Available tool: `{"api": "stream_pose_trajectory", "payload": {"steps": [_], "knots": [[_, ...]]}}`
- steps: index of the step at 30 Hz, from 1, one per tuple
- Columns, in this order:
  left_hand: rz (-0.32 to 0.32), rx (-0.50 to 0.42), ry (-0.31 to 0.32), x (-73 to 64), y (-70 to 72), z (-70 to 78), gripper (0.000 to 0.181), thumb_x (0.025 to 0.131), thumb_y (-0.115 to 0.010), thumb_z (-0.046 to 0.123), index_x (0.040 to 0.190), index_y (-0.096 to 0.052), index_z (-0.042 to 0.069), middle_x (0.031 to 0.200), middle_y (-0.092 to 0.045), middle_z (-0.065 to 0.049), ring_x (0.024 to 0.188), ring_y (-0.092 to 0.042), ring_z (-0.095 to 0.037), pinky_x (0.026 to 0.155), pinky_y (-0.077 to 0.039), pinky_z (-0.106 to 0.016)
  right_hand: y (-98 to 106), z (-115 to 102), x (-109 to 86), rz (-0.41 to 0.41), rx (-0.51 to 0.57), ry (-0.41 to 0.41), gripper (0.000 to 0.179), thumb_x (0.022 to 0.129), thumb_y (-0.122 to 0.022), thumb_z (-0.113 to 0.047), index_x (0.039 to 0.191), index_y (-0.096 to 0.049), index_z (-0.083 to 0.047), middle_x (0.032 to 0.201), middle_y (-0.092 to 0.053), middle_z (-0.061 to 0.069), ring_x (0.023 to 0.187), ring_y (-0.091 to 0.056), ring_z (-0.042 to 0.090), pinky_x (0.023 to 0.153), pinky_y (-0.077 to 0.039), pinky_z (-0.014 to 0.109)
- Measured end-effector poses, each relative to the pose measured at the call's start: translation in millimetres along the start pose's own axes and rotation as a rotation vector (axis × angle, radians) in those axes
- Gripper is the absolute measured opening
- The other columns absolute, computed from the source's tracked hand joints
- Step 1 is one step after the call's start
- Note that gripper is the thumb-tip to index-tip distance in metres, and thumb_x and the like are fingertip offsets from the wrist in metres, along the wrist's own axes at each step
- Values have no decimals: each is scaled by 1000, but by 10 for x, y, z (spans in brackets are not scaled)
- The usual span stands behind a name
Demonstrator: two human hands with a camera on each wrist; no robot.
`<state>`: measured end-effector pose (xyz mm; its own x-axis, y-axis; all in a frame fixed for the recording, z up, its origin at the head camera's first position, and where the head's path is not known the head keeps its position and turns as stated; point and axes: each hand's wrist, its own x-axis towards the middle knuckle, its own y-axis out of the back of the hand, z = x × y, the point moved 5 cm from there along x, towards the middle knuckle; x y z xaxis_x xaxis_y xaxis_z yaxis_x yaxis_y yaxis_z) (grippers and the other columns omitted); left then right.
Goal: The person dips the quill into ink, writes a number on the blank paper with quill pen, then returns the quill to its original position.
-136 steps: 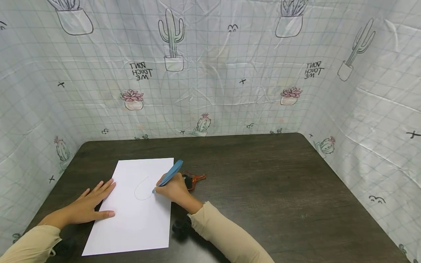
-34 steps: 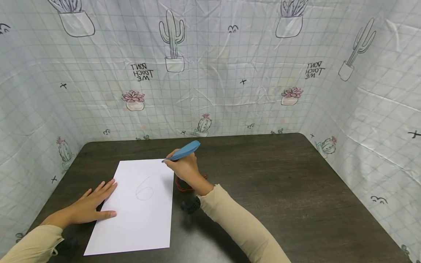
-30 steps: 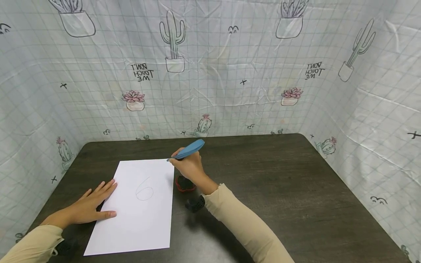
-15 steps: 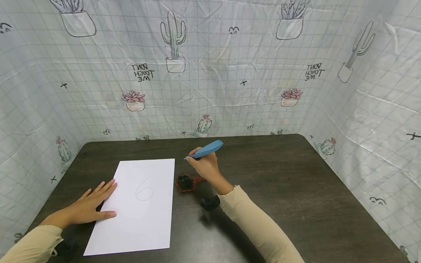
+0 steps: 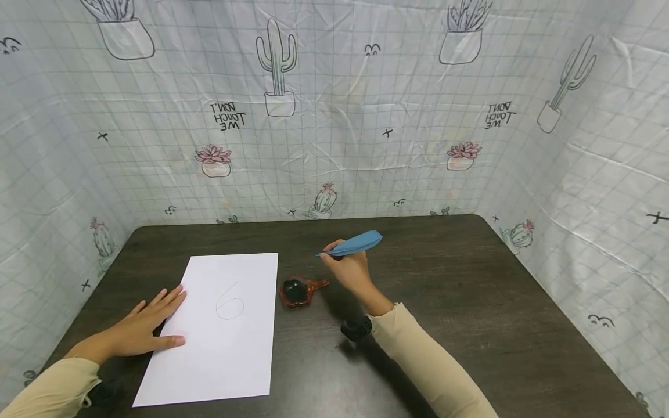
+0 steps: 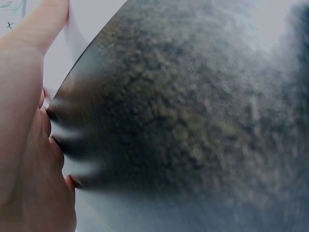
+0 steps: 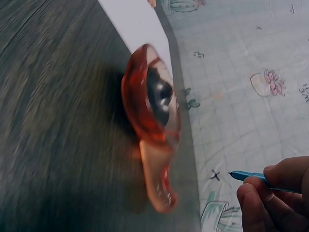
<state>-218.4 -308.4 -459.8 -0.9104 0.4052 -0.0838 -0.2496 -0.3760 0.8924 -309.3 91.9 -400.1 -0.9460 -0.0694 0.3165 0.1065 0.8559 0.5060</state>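
Observation:
A white sheet of paper point(image 5: 209, 360) lies on the dark table, with a thin curved figure like a 6 drawn on its upper half. My left hand point(image 5: 138, 328) rests flat with spread fingers along the sheet's left edge; in the left wrist view its fingertips meet that edge. My right hand point(image 5: 351, 271) pinches a blue feather-shaped pen point(image 5: 362, 242) off to the right of the paper, its tip pointing left. Between paper and right hand sits a small translucent orange-red dish point(image 7: 133, 99) with a short handle and something dark and glossy inside.
The dark wood-look table point(image 5: 470, 325) extends well to the right. A white grid-patterned curtain point(image 5: 345, 116) with cactus drawings stands behind it and along both sides. A black device point(image 5: 356, 328) is at the right wrist, close over the table.
The curve on the paper has become a closed 6-like figure. My right hand has lifted the feather pen away and moved right, uncovering the dish. The left hand has stayed put.

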Motion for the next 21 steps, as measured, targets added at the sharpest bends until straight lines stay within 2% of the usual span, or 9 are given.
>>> {"api": "stream_pose_trajectory", "payload": {"steps": [7,12,16,21], "knots": [[0,-7,-5,-8,-5,-8,96,81,-70,48,152,-23,4,156,-19,-25,138,-12,-56,99,-4,-77,68,128,-31,-6,16,-38,7,85,-73,-13,89,-69,-8,75,-70,4,66,-67,13,56,-52,27],[-1,-10,0,-6,6,-1,96,81,-71,48,151,-24,2,155,-20,-26,138,-12,-56,99,-3,-77,113,177,-32,-48,5,-42,8,87,-71,-14,92,-68,-9,77,-69,3,69,-65,13,60,-52,28],[-1,-4,5,-1,8,-14,96,81,-71,48,151,-24,2,155,-20,-26,138,-12,-56,99,-3,-77,127,189,-27,-95,22,6,8,88,-70,-12,95,-68,-7,80,-69,4,71,-65,13,61,-51,27],[-3,9,0,11,-9,-38,96,81,-70,49,151,-24,3,155,-20,-25,138,-12,-55,100,-4,-77,144,175,-33,-127,101,125,10,88,-68,-2,96,-67,2,79,-68,12,69,-64,21,58,-50,26]]}}
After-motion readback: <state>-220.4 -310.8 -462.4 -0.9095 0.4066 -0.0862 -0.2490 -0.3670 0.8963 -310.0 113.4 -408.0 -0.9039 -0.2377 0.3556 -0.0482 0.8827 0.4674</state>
